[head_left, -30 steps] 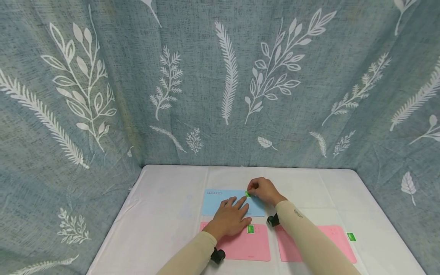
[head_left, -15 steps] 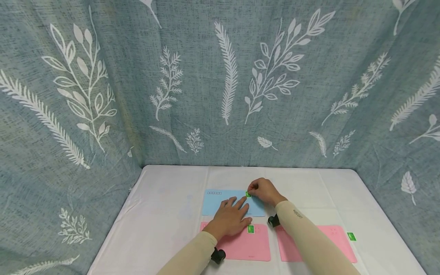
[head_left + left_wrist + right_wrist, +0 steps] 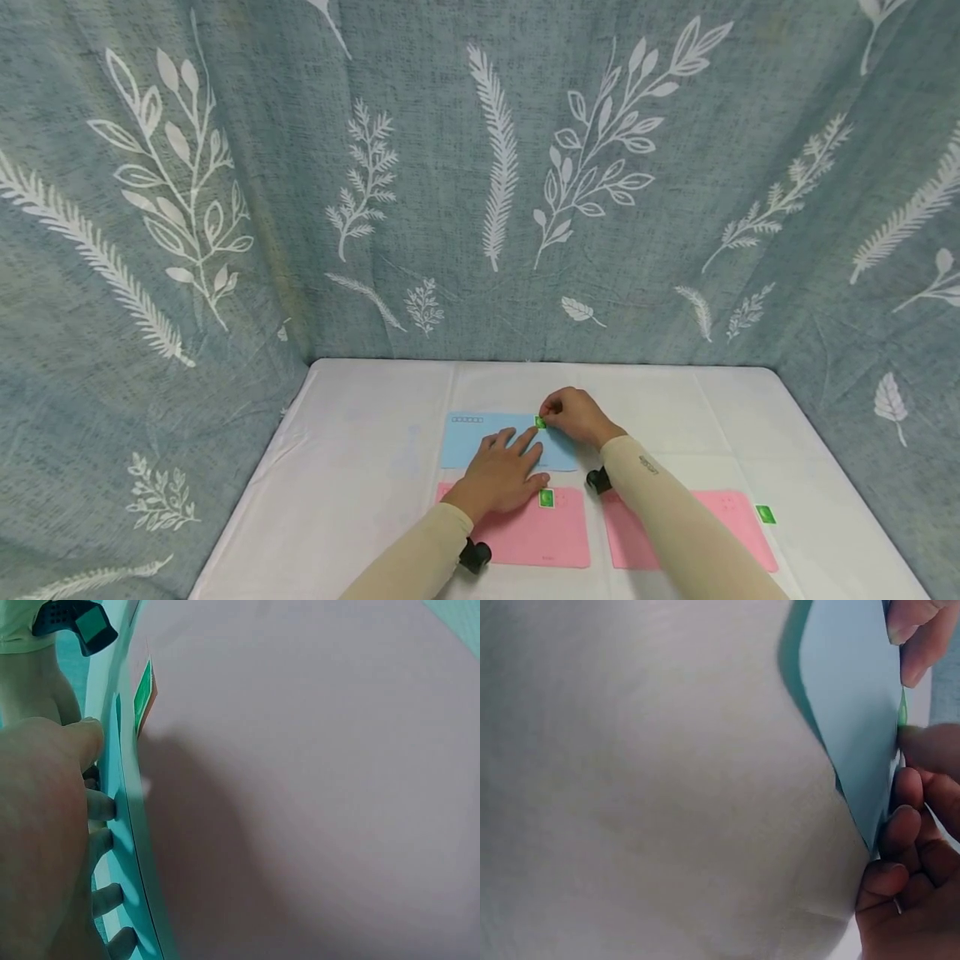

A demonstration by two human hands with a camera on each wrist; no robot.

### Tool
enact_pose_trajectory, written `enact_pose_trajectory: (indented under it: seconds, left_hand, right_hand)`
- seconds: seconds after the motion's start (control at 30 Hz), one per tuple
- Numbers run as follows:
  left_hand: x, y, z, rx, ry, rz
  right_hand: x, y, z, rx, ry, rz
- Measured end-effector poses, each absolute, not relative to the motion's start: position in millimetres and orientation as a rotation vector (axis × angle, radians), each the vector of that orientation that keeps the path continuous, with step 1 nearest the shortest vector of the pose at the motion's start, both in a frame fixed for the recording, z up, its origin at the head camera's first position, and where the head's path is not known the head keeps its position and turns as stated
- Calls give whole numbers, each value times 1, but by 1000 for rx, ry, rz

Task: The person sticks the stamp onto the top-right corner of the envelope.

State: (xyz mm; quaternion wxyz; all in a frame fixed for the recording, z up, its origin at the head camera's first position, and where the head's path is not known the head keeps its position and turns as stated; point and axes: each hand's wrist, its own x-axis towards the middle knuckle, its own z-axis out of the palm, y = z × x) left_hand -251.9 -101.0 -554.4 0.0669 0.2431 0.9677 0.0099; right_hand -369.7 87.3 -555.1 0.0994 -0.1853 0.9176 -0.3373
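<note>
A blue envelope (image 3: 459, 448) lies flat toward the back of the white table. My left hand (image 3: 501, 477) rests across its lower part, fingers spread, with the thumb side over the pink envelope (image 3: 536, 546) in front. At the blue envelope's upper right corner sits a small green stamp (image 3: 540, 422). My right hand (image 3: 577, 414) pinches that stamp between thumb and index finger. In the right wrist view, a sliver of the stamp (image 3: 903, 709) shows beside the thumb, above the blue envelope (image 3: 855, 712); the other fingers are curled.
Another green stamp (image 3: 547, 498) is on the near pink envelope, by the left thumb. A second pink envelope (image 3: 727, 518) lies to the right, partly under the right sleeve (image 3: 675, 517). One more green stamp (image 3: 766, 514) lies at its right edge. A patterned curtain (image 3: 450, 167) hangs behind the table.
</note>
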Motion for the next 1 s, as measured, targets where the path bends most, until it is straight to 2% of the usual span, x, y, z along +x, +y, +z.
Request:
enact_pose_trajectory:
  seconds: [0.6,1.0]
  left_hand:
    - [-252,-100,-549,712,2903,30]
    - [-256,-101,-561,726,2913,20]
  right_hand:
    - [-369,84,-553,-574,2723,-975]
    - [-369,86,-559,-593,2747,-1001]
